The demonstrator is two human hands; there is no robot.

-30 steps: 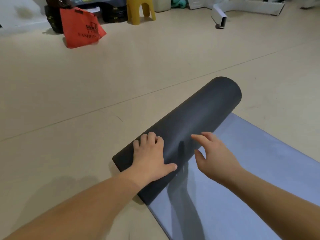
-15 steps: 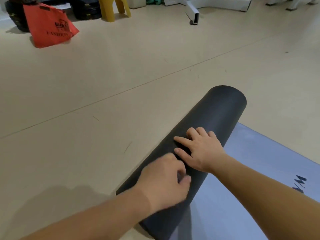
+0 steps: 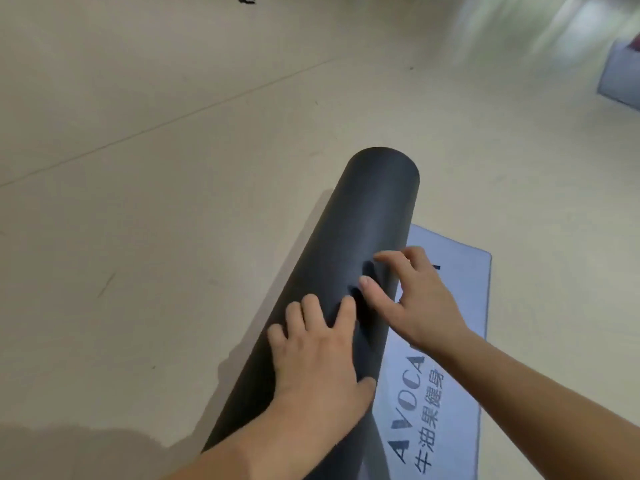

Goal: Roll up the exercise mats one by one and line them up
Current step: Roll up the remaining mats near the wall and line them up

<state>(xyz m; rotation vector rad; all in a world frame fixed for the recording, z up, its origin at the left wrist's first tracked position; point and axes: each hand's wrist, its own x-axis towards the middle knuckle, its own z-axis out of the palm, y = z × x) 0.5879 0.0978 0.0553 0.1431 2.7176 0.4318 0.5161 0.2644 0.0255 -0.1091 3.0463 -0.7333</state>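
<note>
Beige flooring (image 3: pixel 156 202) carries the exercise mat (image 3: pixel 374 209). Most of it is already wound into a dark cylinder lying diagonally, with its far end pointing away from the person. A short flat tail (image 3: pixel 460 271), light blue with printed lettering, lies on the floor along the cylinder's right side, touching it.

The left hand (image 3: pixel 318 362) rests palm-down on the cylinder, fingers (image 3: pixel 311 308) straight and draped over the crest. This placement likely keeps the winding tight and stops it springing open.

The right hand (image 3: pixel 415 299) sits just beyond, fingers (image 3: pixel 391 256) spread and uncurled. Its fingertips and thumb touch the tail-side flank, apparently to guide the cylinder over the tail. Neither hand grips anything.

A blurred blue-grey object (image 3: pixel 620 81) at the right edge cannot be identified.
</note>
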